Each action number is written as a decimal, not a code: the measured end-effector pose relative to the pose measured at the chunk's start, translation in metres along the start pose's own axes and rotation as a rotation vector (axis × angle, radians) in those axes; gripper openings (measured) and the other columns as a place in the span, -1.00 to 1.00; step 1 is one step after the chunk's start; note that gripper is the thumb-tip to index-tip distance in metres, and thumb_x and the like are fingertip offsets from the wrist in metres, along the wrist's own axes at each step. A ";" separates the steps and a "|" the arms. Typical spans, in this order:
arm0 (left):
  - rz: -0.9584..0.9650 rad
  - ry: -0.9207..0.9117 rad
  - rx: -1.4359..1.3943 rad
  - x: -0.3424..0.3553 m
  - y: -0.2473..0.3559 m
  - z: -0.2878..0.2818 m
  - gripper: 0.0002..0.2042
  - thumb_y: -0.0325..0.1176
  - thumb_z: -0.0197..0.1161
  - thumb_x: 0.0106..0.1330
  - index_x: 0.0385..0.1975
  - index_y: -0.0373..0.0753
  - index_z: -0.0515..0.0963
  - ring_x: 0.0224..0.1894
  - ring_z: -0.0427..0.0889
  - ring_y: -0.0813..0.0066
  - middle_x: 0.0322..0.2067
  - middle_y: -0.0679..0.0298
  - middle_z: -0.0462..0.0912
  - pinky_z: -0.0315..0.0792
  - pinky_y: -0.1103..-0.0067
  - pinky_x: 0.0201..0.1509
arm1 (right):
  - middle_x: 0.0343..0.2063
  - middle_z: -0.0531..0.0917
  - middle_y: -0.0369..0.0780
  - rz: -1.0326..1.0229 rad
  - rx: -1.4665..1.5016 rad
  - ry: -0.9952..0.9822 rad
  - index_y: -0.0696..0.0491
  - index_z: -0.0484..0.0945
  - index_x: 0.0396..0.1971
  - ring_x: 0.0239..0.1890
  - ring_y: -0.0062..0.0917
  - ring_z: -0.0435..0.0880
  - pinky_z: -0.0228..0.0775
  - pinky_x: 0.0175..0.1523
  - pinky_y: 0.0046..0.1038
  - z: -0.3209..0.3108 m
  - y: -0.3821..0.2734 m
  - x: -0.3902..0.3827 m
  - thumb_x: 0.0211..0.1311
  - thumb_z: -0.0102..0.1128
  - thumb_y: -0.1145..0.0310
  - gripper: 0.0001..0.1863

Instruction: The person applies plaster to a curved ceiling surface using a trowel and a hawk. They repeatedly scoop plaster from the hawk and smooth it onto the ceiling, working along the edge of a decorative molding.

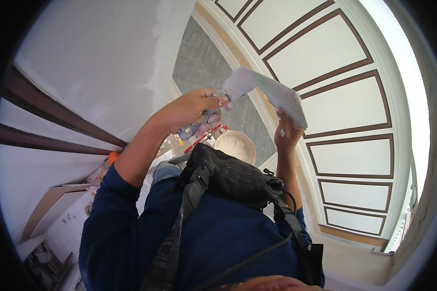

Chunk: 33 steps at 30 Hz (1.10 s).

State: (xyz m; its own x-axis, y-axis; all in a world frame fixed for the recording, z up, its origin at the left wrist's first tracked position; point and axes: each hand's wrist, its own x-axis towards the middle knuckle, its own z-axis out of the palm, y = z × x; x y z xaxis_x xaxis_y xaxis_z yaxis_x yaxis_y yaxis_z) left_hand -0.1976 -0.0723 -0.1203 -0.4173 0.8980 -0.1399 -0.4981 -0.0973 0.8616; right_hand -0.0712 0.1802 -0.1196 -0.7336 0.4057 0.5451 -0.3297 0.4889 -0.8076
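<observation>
My left hand (195, 107) is closed around the plaster-smeared handle of a putty knife (239, 83). Its broad blade points up and to the right, coated in pale filler. Opposite it, my right hand (287, 130) grips a wide, flat filling blade (278, 93), also smeared with whitish filler. The two blades meet or overlap at their upper ends, in front of my chest. White filler marks the fingers of both hands. Below and between the hands stands a round bucket (253, 151) containing whitish compound (232, 144).
On the left rises a grey wall (107, 63) with white filler patches. White panels with dark brown frames (347, 104) curve along the right. Red-handled items (199, 139) lie beside the bucket. A black bag (228, 174) hangs on straps at my front. Debris lies lower left.
</observation>
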 end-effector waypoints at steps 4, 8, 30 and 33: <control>-0.020 -0.026 0.102 -0.001 0.005 -0.009 -0.66 -0.12 0.11 0.48 -0.11 -0.34 0.45 -0.77 0.34 0.71 -0.65 0.40 0.38 0.29 0.69 -0.76 | -0.19 0.74 -0.19 -0.038 -0.256 -0.146 0.19 0.67 -0.13 -0.19 -0.58 0.68 0.49 -0.08 -0.53 0.001 -0.011 0.011 0.22 0.17 0.66 -0.76; -0.017 -0.024 0.153 0.000 0.008 -0.009 -0.65 -0.11 0.09 0.49 -0.11 -0.34 0.44 -0.78 0.33 0.71 -0.66 0.41 0.37 0.29 0.69 -0.77 | -0.11 0.75 -0.16 -0.255 -0.401 -0.261 0.08 0.68 -0.06 -0.10 -0.48 0.75 0.53 -0.01 -0.48 0.004 -0.009 0.023 0.12 0.14 0.73 -0.60; -0.003 0.084 0.178 0.004 0.011 -0.028 -0.75 -0.21 0.12 0.47 -0.14 -0.32 0.45 -0.69 0.45 0.67 -0.63 0.38 0.46 0.38 0.67 -0.68 | -0.43 0.55 -0.24 0.379 0.827 0.122 0.04 0.50 -0.13 -0.42 -0.47 0.51 0.38 -0.31 -0.35 -0.002 0.062 0.107 0.36 0.06 0.13 -0.71; 0.049 -0.066 0.182 0.019 0.005 -0.002 -0.76 -0.25 0.16 0.45 -0.13 -0.31 0.45 -0.64 0.50 0.65 -0.61 0.37 0.49 0.41 0.66 -0.65 | -0.72 0.23 -0.41 0.436 1.413 -0.394 -0.08 0.37 -0.52 -0.72 -0.64 0.16 0.14 -0.51 -0.48 0.010 0.075 0.127 0.42 -0.06 0.15 -0.71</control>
State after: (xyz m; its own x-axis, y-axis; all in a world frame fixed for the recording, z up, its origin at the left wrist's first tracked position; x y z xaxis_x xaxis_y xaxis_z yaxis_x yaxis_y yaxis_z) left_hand -0.2095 -0.0561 -0.1198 -0.3839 0.9209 -0.0683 -0.3298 -0.0677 0.9416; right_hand -0.1949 0.2610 -0.1135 -0.9513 -0.0176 0.3078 -0.1645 -0.8155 -0.5549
